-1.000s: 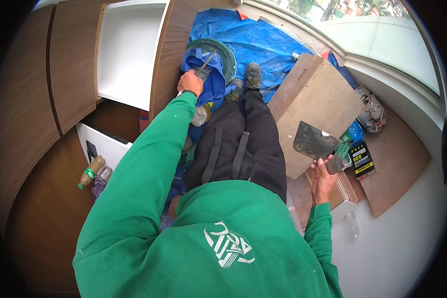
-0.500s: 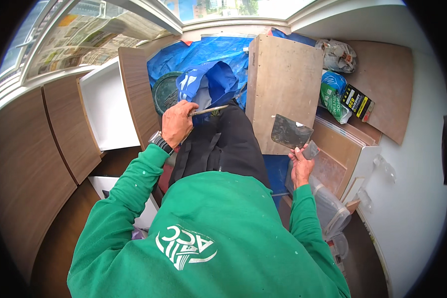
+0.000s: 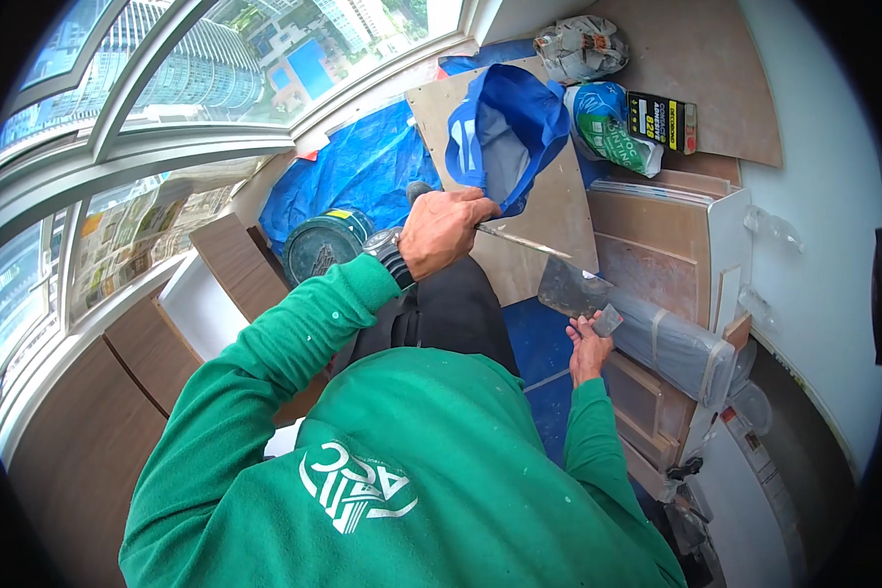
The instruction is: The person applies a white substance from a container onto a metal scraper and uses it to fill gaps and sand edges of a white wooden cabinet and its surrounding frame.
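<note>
My left hand point(image 3: 448, 230), with a watch on its wrist, is closed around a blue bag point(image 3: 551, 122) and a thin stick-like tool point(image 3: 527, 243). The bag hangs open at the top, showing a grey lining. The tool points right, its far end close to or touching a dark flat plate point(image 3: 564, 290); I cannot tell which. My right hand point(image 3: 588, 351) grips that plate from below, along with a small grey flat piece point(image 3: 608, 320) by the fingertips. The plate looks like a scraper blade, smudged with pale residue.
A wooden board point(image 3: 549, 220) lies ahead, partly behind the bag. Blue sheeting point(image 3: 372, 157) and a dark green lidded bucket point(image 3: 328, 245) are at left. Bagged material point(image 3: 612, 132) and a black-and-yellow box point(image 3: 662, 122) stand far right, above stacked panels point(image 3: 652, 220). Windows point(image 3: 265, 69) run along the left.
My left hand has moved right and now carries the blue bag, raised off its former place near my legs. The tool has come close to the plate. My body has turned leftward.
</note>
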Demonstrator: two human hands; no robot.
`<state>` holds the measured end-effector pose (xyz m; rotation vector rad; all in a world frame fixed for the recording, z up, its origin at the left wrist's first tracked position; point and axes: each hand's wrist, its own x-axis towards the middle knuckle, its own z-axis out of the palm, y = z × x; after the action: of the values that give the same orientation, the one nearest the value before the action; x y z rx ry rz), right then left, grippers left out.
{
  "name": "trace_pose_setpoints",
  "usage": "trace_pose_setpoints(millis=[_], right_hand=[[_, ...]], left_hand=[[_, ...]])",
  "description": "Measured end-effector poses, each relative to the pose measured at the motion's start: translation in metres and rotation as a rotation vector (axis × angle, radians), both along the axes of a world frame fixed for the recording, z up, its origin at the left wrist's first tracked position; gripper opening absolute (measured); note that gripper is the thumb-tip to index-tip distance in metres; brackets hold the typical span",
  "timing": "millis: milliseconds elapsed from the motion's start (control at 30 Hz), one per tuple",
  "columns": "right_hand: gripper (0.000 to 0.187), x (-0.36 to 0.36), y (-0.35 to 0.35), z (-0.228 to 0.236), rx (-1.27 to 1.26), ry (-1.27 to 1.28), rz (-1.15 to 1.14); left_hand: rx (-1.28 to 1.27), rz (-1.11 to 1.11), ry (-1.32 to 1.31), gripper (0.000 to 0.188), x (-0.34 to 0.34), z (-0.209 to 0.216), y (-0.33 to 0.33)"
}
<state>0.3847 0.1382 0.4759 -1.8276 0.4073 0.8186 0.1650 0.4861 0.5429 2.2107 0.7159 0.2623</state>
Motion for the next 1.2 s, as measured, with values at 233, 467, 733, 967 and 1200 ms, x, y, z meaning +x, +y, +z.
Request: trace_pose_setpoints(millis=[233, 467, 733, 967, 1200], right_hand=[[0.044, -0.012, -0.002, 0.003, -0.047, 0.024, -0.097], [0.043, -0.015, 0.001, 0.013, -0.084, 0.034, -0.144], [0.048, -0.02, 0.015, 0.008, -0.102, 0.027, -0.152], [0.047, -0.033, 0.005, 0.021, -0.129, 0.004, -0.163], [0.045, -0.03, 0.023, 0.034, -0.084, -0.02, -0.07]], left_hand=[[-0.093, -0.123, 0.102, 0.028, 0.048, -0.066, 0.023], [-0.482, 0.137, 0.164, 0.023, 0.023, -0.129, 0.037], [-0.259, 0.435, 0.286, 0.047, -0.001, -0.229, 0.071], [-0.21, 0.146, 0.427, 0.058, 0.053, -0.255, 0.078], [-0.398, 0.013, 0.513, 0.055, 0.023, -0.272, 0.072]])
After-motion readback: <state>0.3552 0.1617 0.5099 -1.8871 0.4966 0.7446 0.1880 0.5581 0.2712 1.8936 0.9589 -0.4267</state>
